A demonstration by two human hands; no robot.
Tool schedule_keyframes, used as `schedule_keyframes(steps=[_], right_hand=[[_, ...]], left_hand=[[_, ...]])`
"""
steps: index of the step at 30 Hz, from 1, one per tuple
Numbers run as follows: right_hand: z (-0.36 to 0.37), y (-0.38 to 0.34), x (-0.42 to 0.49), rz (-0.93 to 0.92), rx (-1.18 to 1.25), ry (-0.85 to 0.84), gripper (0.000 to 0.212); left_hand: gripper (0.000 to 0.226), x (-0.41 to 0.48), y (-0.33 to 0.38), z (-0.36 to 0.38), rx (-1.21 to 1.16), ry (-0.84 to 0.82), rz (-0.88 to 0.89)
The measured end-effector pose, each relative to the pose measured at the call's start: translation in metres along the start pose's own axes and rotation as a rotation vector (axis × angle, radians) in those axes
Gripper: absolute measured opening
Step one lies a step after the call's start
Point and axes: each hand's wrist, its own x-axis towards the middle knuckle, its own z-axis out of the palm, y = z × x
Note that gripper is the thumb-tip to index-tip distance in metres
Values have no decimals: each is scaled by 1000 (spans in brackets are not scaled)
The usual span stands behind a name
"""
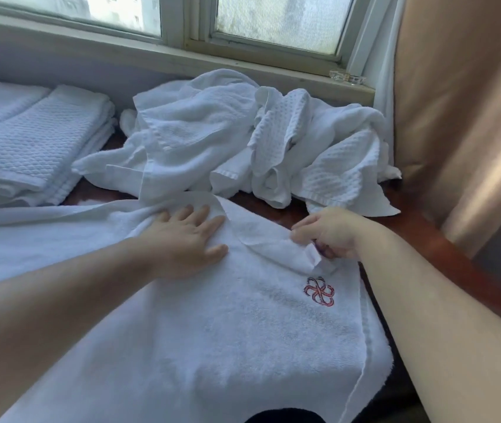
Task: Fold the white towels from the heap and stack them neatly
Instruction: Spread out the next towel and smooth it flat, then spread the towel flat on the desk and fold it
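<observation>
A white towel (212, 331) lies spread across the near half of the dark red table (444, 248), filling the view from six to nine o'clock, with a red logo (319, 291) stitched near its right edge. The left hand (188, 239) lies flat on the towel just left of centre, fingers straight and spread, pointing to one o'clock. At three o'clock from it, the right hand (331, 233) has its fingers curled round a turned-over corner of the same towel, just above the logo. It seems to pinch the cloth, though the thumb is hidden.

The heap (243, 138) of crumpled white towels sits at twelve to one o'clock, against the wall below the window (273, 22). The stack (29, 141) of folded towels rests at ten o'clock, just left of the heap. A tan curtain (463, 102) hangs at two o'clock.
</observation>
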Motion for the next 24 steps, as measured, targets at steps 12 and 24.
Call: schedule_keyframes(steps=[12,24], right_hand=[[16,39,-30,-485,-621,321,24],[-3,73,-48,-523,-421,911,16]], left_hand=[[25,41,38,-20,32,464,249],[34,-6,53,-12,1,503,427]])
